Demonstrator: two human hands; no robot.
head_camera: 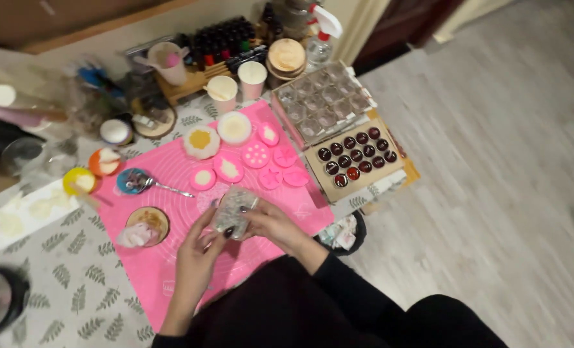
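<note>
Left hand [197, 248]: fingers curled on the left side of the clear mold [234, 211].
Right hand [271, 224]: fingers pinching its right side.
Clear mold: held just above the pink mat [171, 258], near its front edge.
Spoon [164, 187]: resting in a small blue cup [132, 180] by the mat's left edge.

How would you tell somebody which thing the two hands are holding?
Find the big pink mat on the leaf-print table. At its near edge, the left hand and right hand both grip a small clear mould with speckled bits inside. The round pink moulds lie flat on the mat; this see-through one is lifted.
</note>
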